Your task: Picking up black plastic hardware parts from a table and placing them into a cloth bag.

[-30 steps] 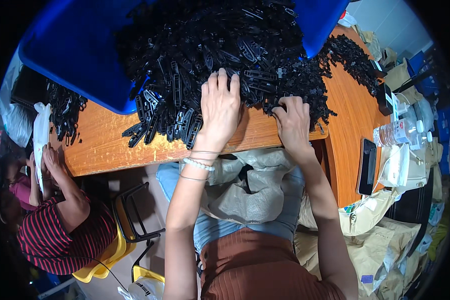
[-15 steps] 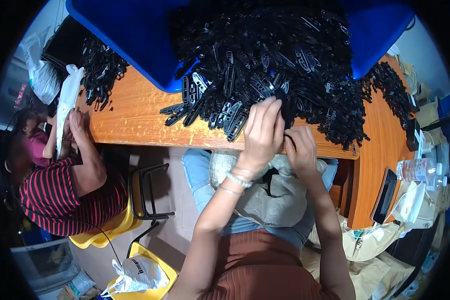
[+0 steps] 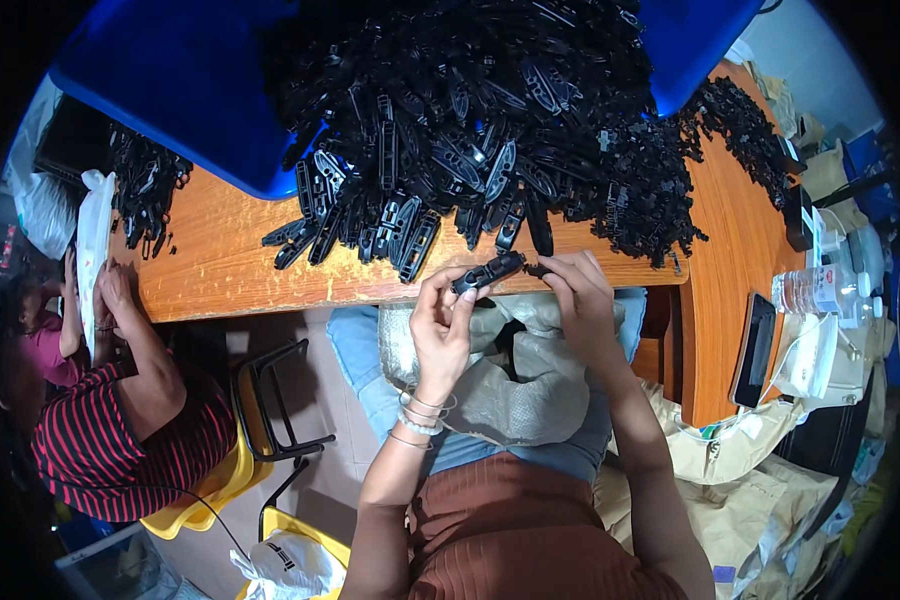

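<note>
My left hand (image 3: pixel 440 335) is closed on a long black plastic part (image 3: pixel 488 272) with cut-outs, tilted over the table's front edge. Just to its right, my right hand (image 3: pixel 582 300) pinches a small dark piece (image 3: pixel 536 270), its shape too small to make out. Beyond both hands spreads a large heap of long black plastic parts (image 3: pixel 460 110), spilling from a blue bin (image 3: pixel 170 90) onto the wooden table (image 3: pixel 210 262). Smaller black pieces (image 3: pixel 645 190) form a heap at its right. A whitish woven sack (image 3: pixel 540 400) rests on my lap beneath my hands.
At the right, a phone (image 3: pixel 753 350) lies near a plastic bottle (image 3: pixel 820 290). A person in a striped shirt (image 3: pixel 135 440) sits at the left, handling a long white bag (image 3: pixel 94 250). Brown paper bags (image 3: pixel 760 510) lie at the lower right; a folding chair (image 3: pixel 280 400) stands left.
My left hand has come back from the heap and turned, now showing a long black part in its fingers. The right hand stays close by. The whole view has shifted.
</note>
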A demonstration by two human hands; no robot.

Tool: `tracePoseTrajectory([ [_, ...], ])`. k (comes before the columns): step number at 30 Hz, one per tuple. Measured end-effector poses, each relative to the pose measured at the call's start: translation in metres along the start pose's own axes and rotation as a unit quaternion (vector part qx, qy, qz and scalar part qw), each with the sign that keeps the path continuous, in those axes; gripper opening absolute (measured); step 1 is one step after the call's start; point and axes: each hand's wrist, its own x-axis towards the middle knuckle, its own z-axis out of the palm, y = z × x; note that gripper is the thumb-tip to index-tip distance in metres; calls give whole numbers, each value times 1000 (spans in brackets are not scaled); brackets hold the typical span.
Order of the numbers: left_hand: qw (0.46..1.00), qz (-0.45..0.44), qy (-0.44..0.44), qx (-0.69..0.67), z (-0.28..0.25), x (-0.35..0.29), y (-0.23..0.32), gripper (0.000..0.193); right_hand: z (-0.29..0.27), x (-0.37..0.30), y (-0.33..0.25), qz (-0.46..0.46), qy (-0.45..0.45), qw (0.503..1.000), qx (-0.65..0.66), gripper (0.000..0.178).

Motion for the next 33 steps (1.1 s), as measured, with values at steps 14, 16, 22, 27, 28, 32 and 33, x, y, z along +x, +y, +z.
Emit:
tracePoseTrajectory([
  [14, 998, -33, -14, -49, 28, -15, 1, 33, 8, -15, -22, 306, 127, 905, 266, 10],
  [16, 996, 50, -43, 56, 32, -18, 2, 30, 2, -22, -19, 280, 91, 901, 319, 10],
  [22, 993, 38, -105, 36, 27, -19, 6, 31, 9, -21, -26, 240, 87, 900, 354, 9],
  [27, 893, -143, -231, -358, 16, -9, 7, 57, -2, -24, -31, 259, 14, 859, 442, 10],
  [28, 891, -147, -236, -360, 14, -8, 10, 57, -4, -24, -36, 262, 20, 860, 438, 10],
  [32, 936, -201, -203, -204, 14, -9, 29, 40, -10, -18, -66, 320, 15, 846, 426, 10],
  [33, 953, -191, -188, -142, 12, -9, 39, 33, -9, -18, -62, 276, 42, 878, 388, 9],
])
